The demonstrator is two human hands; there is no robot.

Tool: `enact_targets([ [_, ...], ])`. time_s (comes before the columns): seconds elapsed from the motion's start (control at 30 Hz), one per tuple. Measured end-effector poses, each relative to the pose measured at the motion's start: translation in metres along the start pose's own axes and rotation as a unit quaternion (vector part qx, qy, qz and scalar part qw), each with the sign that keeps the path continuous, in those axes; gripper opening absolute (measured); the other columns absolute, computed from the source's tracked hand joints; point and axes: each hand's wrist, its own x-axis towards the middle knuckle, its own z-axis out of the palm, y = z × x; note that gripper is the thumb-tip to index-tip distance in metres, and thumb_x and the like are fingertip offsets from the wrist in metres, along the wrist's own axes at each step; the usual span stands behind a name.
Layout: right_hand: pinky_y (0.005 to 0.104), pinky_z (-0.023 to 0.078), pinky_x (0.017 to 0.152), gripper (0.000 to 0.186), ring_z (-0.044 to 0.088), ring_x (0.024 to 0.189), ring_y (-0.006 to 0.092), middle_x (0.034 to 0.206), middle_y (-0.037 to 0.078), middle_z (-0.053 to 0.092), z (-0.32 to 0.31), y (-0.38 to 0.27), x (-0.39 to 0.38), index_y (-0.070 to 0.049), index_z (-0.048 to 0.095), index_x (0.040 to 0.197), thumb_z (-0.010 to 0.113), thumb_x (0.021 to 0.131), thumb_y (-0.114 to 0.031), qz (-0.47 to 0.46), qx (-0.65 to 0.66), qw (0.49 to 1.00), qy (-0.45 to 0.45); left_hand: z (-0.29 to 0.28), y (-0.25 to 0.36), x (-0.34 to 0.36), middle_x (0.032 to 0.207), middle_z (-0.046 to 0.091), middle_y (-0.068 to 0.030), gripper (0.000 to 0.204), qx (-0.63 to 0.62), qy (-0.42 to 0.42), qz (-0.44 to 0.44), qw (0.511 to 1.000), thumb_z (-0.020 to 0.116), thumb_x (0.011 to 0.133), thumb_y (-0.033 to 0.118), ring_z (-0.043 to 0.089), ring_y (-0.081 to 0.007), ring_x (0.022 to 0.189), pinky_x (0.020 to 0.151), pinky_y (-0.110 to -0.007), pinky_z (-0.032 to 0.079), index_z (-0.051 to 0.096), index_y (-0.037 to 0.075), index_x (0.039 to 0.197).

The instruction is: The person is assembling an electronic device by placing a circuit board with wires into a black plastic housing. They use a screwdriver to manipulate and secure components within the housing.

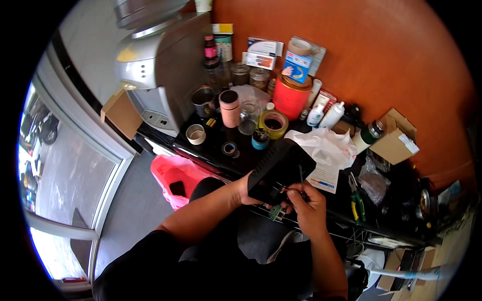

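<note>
A black plastic housing [281,168] with vent slots along one side is tilted in front of me. My left hand [245,190] is closed around its lower left edge, with the fingers partly hidden beneath it. At its lower right corner, my right hand [309,205] pinches a thin dark rod-like tool [302,175] that points up across the housing; its tip is hard to make out. Close to the right fingertips shows a short red wire [284,190]. A green circuit board [275,212] hangs just below the housing, between my hands.
The black counter holds a pink tumbler [230,111], a glass jar [248,118], a tape roll [273,124], a red canister [291,98] and a white plastic bag [326,145]. Green-handled pliers [357,203] lie rightward. A water dispenser [165,70] stands left; a pink bag [173,173] sits below.
</note>
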Motion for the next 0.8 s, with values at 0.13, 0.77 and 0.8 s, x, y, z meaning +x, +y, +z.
enact_targets([
  [0.13,0.0220,0.051,0.059,0.011,0.066,0.069,0.0109,0.090,0.005,0.066,0.001,-0.008,-0.016,0.002,0.068,0.103,0.064,0.096,-0.006,0.004,-0.026,0.999,0.044,-0.004,-0.004,0.004,0.095,0.072,-0.0131,0.041,0.017,0.083,-0.052,0.995,0.056,0.094,0.038,0.072,-0.0328,0.074,0.055,-0.045,0.058,0.066,0.002,0.111],
  [0.77,0.0194,0.037,0.046,0.021,0.048,0.053,0.0015,0.075,-0.004,0.060,-0.020,0.004,0.001,-0.003,0.071,0.102,0.069,0.097,-0.023,0.010,-0.012,0.972,0.235,0.060,-0.016,0.018,0.137,0.054,-0.0131,0.060,0.295,0.073,0.270,0.914,0.071,0.092,0.021,0.058,-0.0302,0.121,0.098,-0.051,0.053,0.041,0.005,0.142],
  [0.8,0.0194,0.037,0.045,0.021,0.048,0.053,0.0016,0.075,-0.004,0.060,-0.018,0.002,0.000,-0.003,0.071,0.102,0.069,0.097,-0.023,0.011,-0.006,0.974,0.226,0.058,-0.017,0.018,0.133,0.056,-0.0127,0.054,0.313,0.115,0.275,0.902,0.072,0.092,0.011,0.060,-0.0283,0.119,0.098,-0.049,0.054,0.045,0.003,0.138],
])
